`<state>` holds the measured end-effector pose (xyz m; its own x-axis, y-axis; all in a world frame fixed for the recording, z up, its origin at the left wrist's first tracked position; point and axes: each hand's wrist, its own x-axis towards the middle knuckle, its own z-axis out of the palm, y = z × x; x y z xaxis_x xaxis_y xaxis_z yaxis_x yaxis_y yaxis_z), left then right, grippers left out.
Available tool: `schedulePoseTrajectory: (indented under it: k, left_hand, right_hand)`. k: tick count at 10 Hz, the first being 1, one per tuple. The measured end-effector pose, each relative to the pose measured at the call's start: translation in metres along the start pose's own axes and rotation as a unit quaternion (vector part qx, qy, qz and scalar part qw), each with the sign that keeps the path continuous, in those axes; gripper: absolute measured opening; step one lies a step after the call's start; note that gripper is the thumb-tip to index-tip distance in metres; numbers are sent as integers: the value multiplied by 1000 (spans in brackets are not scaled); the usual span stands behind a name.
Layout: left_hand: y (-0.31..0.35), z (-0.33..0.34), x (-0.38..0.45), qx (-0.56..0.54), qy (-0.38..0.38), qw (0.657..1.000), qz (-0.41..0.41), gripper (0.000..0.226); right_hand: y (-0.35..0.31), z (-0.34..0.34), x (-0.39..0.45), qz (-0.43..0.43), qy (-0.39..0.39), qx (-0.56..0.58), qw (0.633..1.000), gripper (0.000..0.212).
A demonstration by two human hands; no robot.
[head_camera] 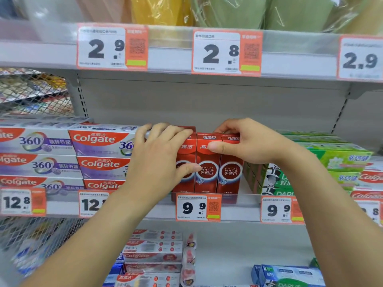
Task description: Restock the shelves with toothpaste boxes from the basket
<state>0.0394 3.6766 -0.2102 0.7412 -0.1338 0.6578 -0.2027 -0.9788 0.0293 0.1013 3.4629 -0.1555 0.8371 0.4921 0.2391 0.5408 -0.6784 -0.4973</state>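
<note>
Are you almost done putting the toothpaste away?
Partly. Three red boxes already stand upright on the shelf. The left hand and right hand are gripping them now. The basket is out of view, so what is left is unknown.

Bright, even overhead store light, soft shadows only. Centre sharp: red toothpaste boxes (208, 162) readable. Edges blurred and bowed by the wide lens, lower-left worst. Glare on the plastic-wrapped goods (228, 11) up top.
</note>
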Motion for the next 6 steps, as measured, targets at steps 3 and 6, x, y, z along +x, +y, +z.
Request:
schedulePoseTrajectory:
  k: [3,6]
  left_hand:
    - [-1,0,-1,55,-22,998,25,79]
    - [3,-11,-6,51,-20,998,41,92]
  right_hand:
    - [3,5,-6,-12,47,4,999,60]
    - [-9,4,-16,-17,107,-146,983,84]
